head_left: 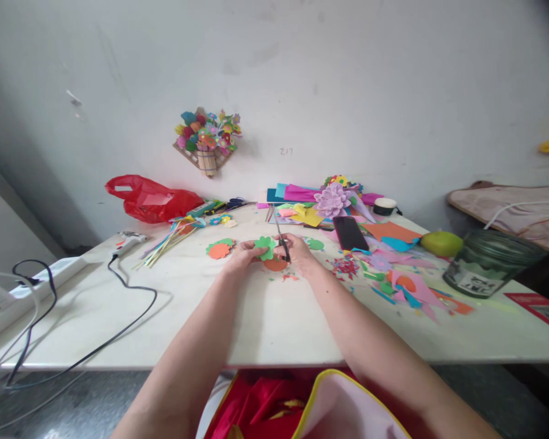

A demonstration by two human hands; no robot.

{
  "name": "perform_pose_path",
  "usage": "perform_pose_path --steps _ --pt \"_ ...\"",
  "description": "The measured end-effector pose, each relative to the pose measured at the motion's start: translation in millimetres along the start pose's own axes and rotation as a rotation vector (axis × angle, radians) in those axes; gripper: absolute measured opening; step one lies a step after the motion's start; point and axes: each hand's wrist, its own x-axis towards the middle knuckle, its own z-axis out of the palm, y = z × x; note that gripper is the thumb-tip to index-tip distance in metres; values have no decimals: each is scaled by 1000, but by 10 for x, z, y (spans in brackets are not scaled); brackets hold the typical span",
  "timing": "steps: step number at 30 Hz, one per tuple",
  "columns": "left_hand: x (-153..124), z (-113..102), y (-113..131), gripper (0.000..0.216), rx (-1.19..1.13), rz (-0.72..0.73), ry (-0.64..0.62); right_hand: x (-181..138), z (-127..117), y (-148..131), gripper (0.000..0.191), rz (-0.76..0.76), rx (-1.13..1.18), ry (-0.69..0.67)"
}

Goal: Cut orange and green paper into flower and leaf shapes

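Observation:
My left hand (242, 254) pinches a green flower-shaped foam cutout (266, 246) above the white table (256, 323). My right hand (299, 251) is closed on a pair of scissors (281, 241), whose blades point up and away beside the green flower. An orange foam piece (275, 264) lies just under both hands. Small coloured scraps (289, 278) lie on the table below my right hand.
An orange-and-green foam flower (219, 249) lies to the left, with coloured sticks (167, 241), a red plastic bag (153, 198) and a glue gun with black cable (125, 242). A black phone (350, 233), foam sheets (393, 231), a glass jar (489, 262) and a green fruit (440, 243) sit to the right.

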Motion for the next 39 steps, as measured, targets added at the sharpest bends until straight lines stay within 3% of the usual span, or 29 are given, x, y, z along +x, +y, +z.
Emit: perform_pose_path --steps 11,22,39 --pt "18 4 16 30 -100 112 88 -45 -27 -2 34 113 33 -180" --pt "24 4 42 33 -161 140 190 -50 -86 22 37 129 -54 -319" --pt "24 8 27 32 -208 156 205 -71 -70 11 37 158 -77 -311"
